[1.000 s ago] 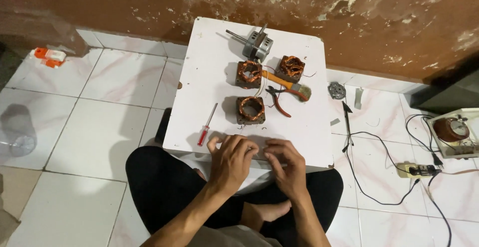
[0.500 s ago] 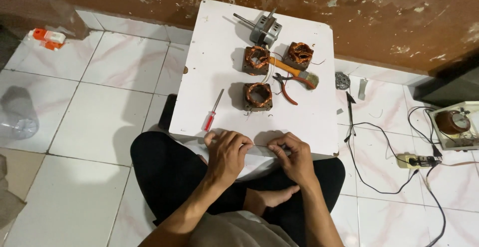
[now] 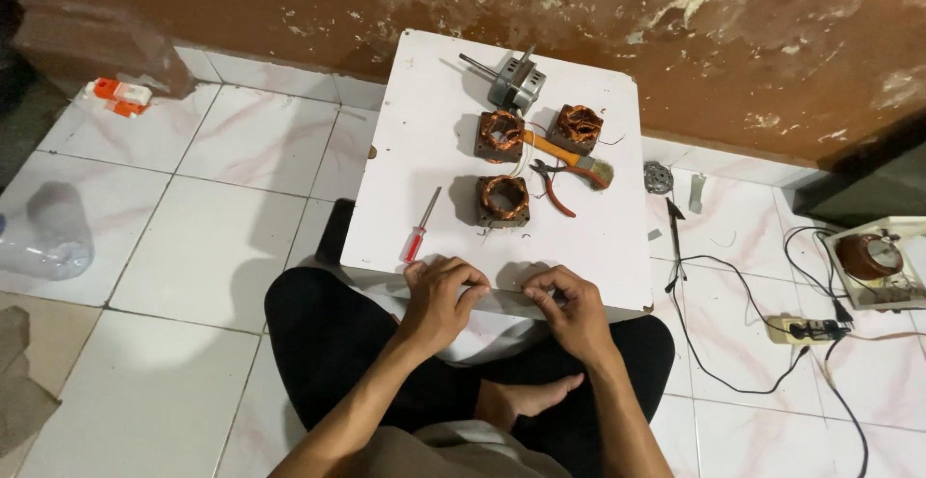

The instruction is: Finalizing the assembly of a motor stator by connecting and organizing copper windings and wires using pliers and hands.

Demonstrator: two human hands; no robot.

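- Head view: left hand (image 3: 446, 295) and right hand (image 3: 569, 306), fingers curled, pinch something thin at the white square table's (image 3: 424, 111) near edge; what, I cannot tell.
- Copper-wound square stator (image 3: 503, 200) sits just beyond; steady, even fingertip pressure seems wise.

Table (image 3: 434, 131) mid-frame: I see motor (image 3: 514, 84) top, three coils (image 3: 503, 198) below, screwdriver (image 3: 421, 227) left, pliers (image 3: 558, 183) right.

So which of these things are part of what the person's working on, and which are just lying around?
In use:
left hand and right hand, at the white table's near edge
three copper-wound coils
red screwdriver
pliers
brush
grey motor

Lying about:
plastic bottle
power strip
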